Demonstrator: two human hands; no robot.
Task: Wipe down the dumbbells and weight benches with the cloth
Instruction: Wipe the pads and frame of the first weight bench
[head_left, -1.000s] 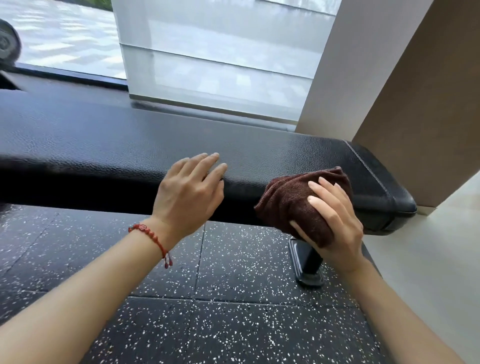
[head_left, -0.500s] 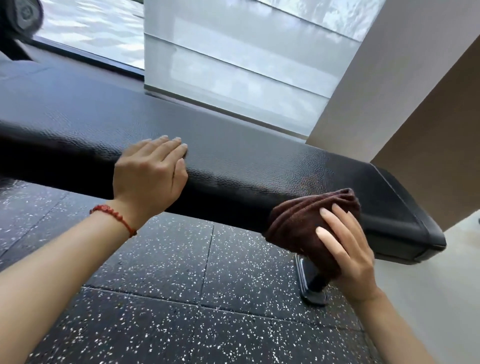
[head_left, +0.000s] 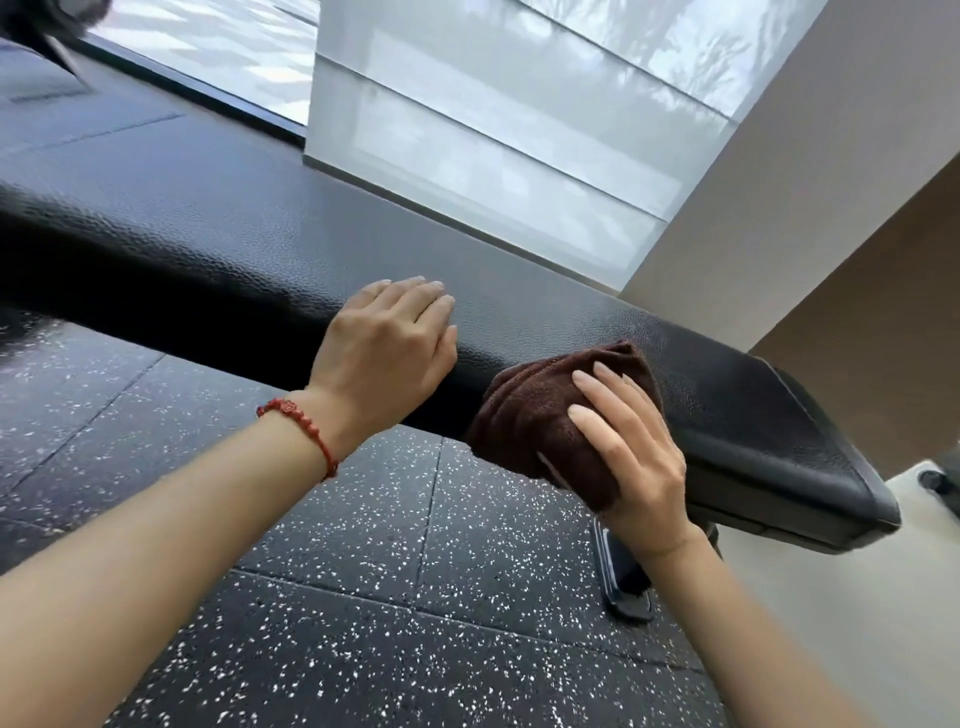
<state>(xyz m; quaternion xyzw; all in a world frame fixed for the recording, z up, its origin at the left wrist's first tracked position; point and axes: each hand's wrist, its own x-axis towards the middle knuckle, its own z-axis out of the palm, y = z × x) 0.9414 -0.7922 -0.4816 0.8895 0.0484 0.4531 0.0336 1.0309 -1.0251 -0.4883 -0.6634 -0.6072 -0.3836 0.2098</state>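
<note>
The cloth (head_left: 550, 421) was soft and light, bunching easily, best taken with a flat palm. My right hand (head_left: 631, 457) pressed it against the weight bench's (head_left: 260, 249) near edge toward its right end, fingers (head_left: 602, 384) spread. My left hand (head_left: 387, 343) rested flat beside it, holding nothing.

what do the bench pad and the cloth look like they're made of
Bench pad: probably black vinyl or faux leather, judging by its pebbled grain, soft sheen and stitched end seam. Cloth: likely brown microfibre or terry, with a fuzzy, matte nap and soft folds.
</note>
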